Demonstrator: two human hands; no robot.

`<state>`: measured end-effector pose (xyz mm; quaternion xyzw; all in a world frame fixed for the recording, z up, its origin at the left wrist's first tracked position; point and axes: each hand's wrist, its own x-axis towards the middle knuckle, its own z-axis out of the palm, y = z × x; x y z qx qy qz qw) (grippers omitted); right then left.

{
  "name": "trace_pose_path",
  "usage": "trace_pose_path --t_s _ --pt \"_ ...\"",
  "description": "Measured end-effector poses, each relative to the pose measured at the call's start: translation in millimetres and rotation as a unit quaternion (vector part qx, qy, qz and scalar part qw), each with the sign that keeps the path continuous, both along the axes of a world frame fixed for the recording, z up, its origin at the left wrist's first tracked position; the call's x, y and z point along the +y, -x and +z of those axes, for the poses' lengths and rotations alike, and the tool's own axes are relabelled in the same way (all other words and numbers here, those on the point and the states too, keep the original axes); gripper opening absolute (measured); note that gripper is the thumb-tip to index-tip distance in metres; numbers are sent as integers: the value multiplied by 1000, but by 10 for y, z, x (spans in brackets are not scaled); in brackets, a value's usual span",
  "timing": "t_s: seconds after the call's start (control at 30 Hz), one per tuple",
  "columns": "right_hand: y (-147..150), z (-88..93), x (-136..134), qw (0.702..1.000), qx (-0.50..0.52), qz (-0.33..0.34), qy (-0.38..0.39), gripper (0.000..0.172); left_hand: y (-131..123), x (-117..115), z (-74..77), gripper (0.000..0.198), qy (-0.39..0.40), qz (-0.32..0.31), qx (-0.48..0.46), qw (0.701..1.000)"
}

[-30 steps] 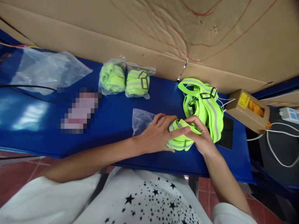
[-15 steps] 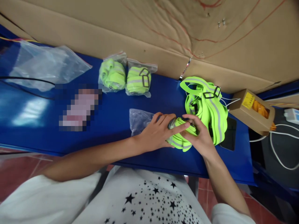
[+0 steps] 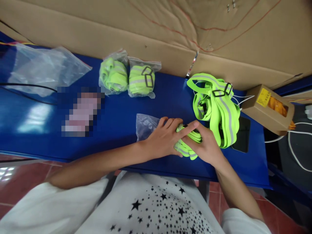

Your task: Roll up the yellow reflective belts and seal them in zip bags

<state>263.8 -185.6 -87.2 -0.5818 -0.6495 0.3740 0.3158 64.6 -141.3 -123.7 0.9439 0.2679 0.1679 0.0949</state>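
Observation:
Between my hands is a folded neon-yellow reflective strap bundle [image 3: 186,151] with a grey stripe, its left end inside a clear plastic bag [image 3: 146,126]. My left hand [image 3: 165,138] lies over the bag and closes on its mouth around the bundle, thumb stretched across toward the right. My right hand [image 3: 203,143] grips the bundle from the right, fingers bent around it. Palms and fingers hide part of the bundle. Just beyond my right hand lies a loose heap of the same reflective straps [image 3: 224,113] with black buckles.
Two bagged strap bundles, a left one [image 3: 113,76] and a right one [image 3: 141,79], lie at the back. Empty plastic bags [image 3: 46,70] are at far left, near a blurred-out flat object [image 3: 83,112]. A dark phone [image 3: 241,135] and a cardboard box [image 3: 265,109] lie at right.
My right hand has shifted its fingers closer over the bundle, pressing toward my left hand. The bundle looks more covered. The whole view has shifted slightly.

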Motion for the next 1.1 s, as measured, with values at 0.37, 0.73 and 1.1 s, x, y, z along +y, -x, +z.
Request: trace_pose_path --t_s 0.37,0.73,1.1 --pt "39 -116 -68 997 18 35 -64 34 137 123 152 124 -49 -75 14 996" --pt "-80 -47 -177 906 -148 142 -370 57 291 198 539 66 -74 -90 -53 992" --pt "-19 -217 -141 920 -136 87 -356 79 348 323 378 30 -187 -71 22 980"
